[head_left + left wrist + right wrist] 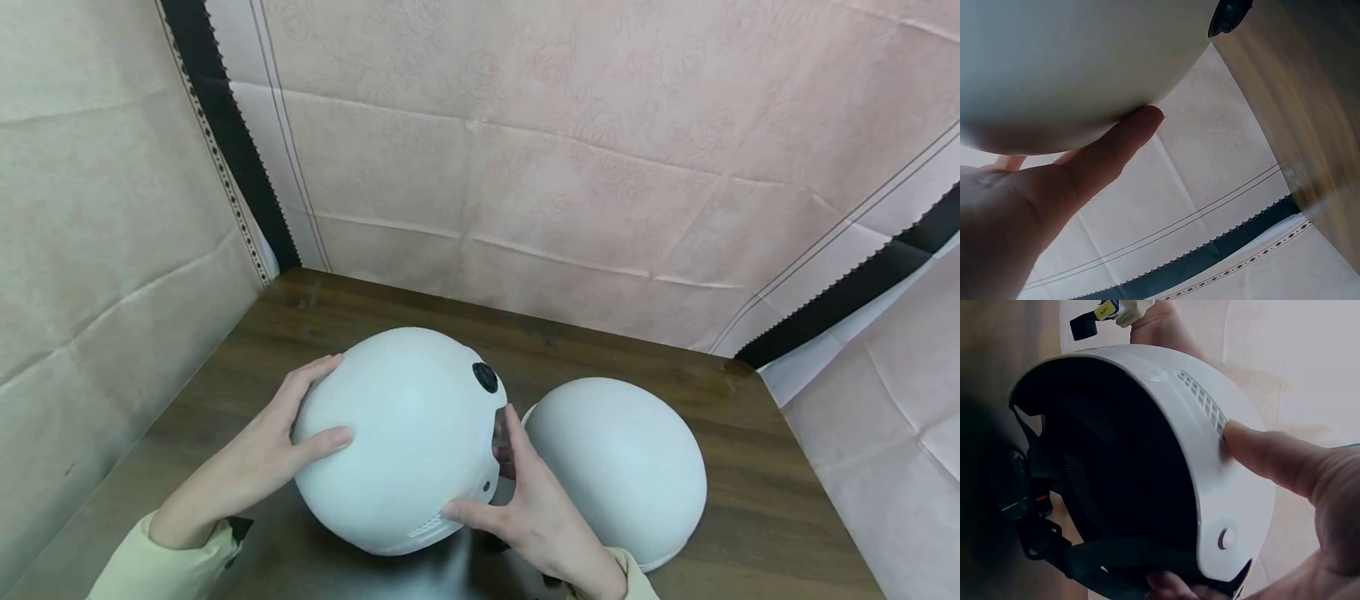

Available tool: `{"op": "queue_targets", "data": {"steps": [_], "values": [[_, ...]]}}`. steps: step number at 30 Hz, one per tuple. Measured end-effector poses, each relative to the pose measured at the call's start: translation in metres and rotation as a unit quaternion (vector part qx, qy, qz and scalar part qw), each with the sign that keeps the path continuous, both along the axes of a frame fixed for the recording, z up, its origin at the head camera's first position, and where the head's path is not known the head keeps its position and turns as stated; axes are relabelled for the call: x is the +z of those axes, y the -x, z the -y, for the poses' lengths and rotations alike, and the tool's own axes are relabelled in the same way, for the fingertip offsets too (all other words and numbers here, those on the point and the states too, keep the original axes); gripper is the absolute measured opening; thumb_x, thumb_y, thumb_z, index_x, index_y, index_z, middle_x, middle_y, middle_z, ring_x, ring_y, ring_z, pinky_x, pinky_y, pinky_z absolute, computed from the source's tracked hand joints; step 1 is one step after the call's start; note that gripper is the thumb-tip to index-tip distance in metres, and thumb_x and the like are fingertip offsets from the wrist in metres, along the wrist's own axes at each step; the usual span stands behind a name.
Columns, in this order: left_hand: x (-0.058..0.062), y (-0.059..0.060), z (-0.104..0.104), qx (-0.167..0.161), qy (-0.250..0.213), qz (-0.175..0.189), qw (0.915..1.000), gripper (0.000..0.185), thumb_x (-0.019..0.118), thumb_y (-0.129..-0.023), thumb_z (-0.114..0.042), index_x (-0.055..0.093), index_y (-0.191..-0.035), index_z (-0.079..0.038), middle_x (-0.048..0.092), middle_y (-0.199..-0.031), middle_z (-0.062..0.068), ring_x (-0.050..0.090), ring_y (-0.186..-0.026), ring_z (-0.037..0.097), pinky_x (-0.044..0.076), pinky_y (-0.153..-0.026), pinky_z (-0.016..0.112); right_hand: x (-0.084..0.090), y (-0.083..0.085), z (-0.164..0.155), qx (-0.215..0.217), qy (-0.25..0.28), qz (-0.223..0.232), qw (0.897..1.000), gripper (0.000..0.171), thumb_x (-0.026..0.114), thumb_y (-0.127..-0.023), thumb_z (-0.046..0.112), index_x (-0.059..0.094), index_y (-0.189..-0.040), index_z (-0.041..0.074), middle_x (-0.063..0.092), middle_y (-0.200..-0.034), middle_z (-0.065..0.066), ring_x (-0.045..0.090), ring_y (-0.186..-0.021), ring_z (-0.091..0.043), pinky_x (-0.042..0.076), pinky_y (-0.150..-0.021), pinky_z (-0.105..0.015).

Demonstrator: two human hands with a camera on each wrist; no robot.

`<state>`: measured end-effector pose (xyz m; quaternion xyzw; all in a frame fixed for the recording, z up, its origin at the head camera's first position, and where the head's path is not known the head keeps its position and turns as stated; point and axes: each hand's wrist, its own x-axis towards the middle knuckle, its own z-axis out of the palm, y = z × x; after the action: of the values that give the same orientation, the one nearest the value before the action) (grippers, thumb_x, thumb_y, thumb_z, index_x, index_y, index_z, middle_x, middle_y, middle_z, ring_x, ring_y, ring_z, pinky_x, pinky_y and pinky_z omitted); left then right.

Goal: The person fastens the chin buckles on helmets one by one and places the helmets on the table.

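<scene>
A white helmet (pixel 397 433) is tilted between both hands above the wooden table, its opening turned to the right. My left hand (pixel 258 450) lies against its left side, fingers and thumb spread fairly straight over the smooth shell. At the opposite rim, my right hand (pixel 528 500) pinches the edge: the thumb presses outside near a vent grille (pixel 1204 403), and the fingers reach inside. Dark lining (pixel 1104 444) and black straps with a buckle (pixel 1041 537) show in the right wrist view. A round black fitting (pixel 485 377) sits on the shell.
Just right of the right hand, a second white dome-shaped shell (pixel 618 467) rests on the brown wooden table (pixel 757 500). Pale patterned cloth (pixel 525 167) hangs behind the table and at both sides, with black strips along the corners.
</scene>
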<state>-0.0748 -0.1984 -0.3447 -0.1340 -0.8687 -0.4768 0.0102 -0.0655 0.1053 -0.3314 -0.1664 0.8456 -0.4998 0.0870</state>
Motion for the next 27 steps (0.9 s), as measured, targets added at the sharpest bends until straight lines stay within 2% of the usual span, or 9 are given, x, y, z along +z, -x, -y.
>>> {"op": "queue_targets", "data": {"steps": [2, 6, 11, 15, 18, 23, 27], "values": [[0.000, 0.000, 0.000, -0.001, 0.000, 0.000, 1.0000, 0.076, 0.064, -0.090, -0.036, 0.015, -0.148, -0.034, 0.017, -0.151, 0.004, 0.029, -0.129, 0.038, 0.043, -0.080, 0.061, 0.000, 0.001, 0.000, 0.015, -0.002, -0.015, 1.000, 0.107, 0.079, -0.069, 0.049, 0.009, -0.149, 0.037, 0.053, -0.116, 0.010, 0.052, -0.107, -0.010, 0.041, -0.093, -0.036], [-0.001, 0.001, 0.001, 0.001, 0.002, -0.002, 1.0000, 0.076, 0.064, -0.090, -0.035, 0.015, -0.148, -0.034, 0.017, -0.151, 0.005, 0.029, -0.129, 0.038, 0.042, -0.081, 0.062, -0.001, 0.000, 0.000, 0.009, -0.009, -0.028, 1.000, 0.109, 0.079, -0.068, 0.050, 0.010, -0.150, 0.033, 0.055, -0.105, 0.012, 0.052, -0.105, -0.006, 0.040, -0.094, -0.036], [-0.001, -0.001, 0.004, 0.001, -0.002, 0.004, 1.0000, 0.077, 0.064, -0.090, -0.034, 0.014, -0.148, -0.032, 0.018, -0.150, 0.007, 0.030, -0.128, 0.038, 0.042, -0.081, 0.061, -0.003, -0.001, 0.001, -0.008, -0.004, -0.024, 1.000, 0.109, 0.080, -0.068, 0.049, 0.013, -0.151, 0.025, 0.056, -0.111, 0.016, 0.051, -0.107, -0.004, 0.039, -0.097, -0.038], [0.000, -0.003, 0.007, 0.003, -0.006, 0.012, 0.9999, 0.077, 0.064, -0.090, -0.034, 0.013, -0.148, -0.031, 0.018, -0.150, 0.008, 0.031, -0.127, 0.039, 0.043, -0.080, 0.060, -0.004, -0.001, 0.003, -0.010, 0.016, -0.024, 1.000, 0.105, 0.082, -0.068, 0.045, 0.019, -0.149, 0.028, 0.057, -0.114, 0.015, 0.051, -0.107, -0.006, 0.040, -0.096, -0.038], [-0.001, -0.005, 0.010, 0.006, -0.001, 0.011, 0.9999, 0.078, 0.065, -0.090, -0.034, 0.014, -0.148, -0.030, 0.019, -0.150, 0.007, 0.029, -0.129, 0.038, 0.042, -0.082, 0.062, -0.003, 0.001, 0.005, -0.003, 0.027, -0.027, 0.999, 0.096, 0.083, -0.068, 0.043, 0.028, -0.146, 0.032, 0.057, -0.114, 0.014, 0.053, -0.104, -0.008, 0.041, -0.093, -0.035], [0.000, -0.008, 0.012, 0.011, 0.013, -0.005, 0.9999, 0.079, 0.067, -0.088, -0.034, 0.017, -0.148, -0.029, 0.019, -0.150, 0.004, 0.029, -0.129, 0.035, 0.039, -0.084, 0.063, -0.004, 0.002, 0.006, 0.025, 0.038, -0.031, 0.998, 0.070, 0.083, -0.069, 0.037, 0.049, -0.131, 0.034, 0.059, -0.116, 0.015, 0.056, -0.101, -0.011, 0.045, -0.088, -0.031], [0.002, -0.008, 0.013, 0.010, 0.017, -0.020, 0.9996, 0.077, 0.068, -0.087, -0.033, 0.021, -0.147, -0.026, 0.021, -0.148, 0.004, 0.034, -0.123, 0.034, 0.041, -0.082, 0.059, -0.005, 0.003, 0.006, 0.038, 0.048, -0.047, 0.997, 0.065, 0.083, -0.071, 0.033, 0.052, -0.128, 0.032, 0.059, -0.118, 0.015, 0.057, -0.102, -0.013, 0.046, -0.087, -0.031]]}}
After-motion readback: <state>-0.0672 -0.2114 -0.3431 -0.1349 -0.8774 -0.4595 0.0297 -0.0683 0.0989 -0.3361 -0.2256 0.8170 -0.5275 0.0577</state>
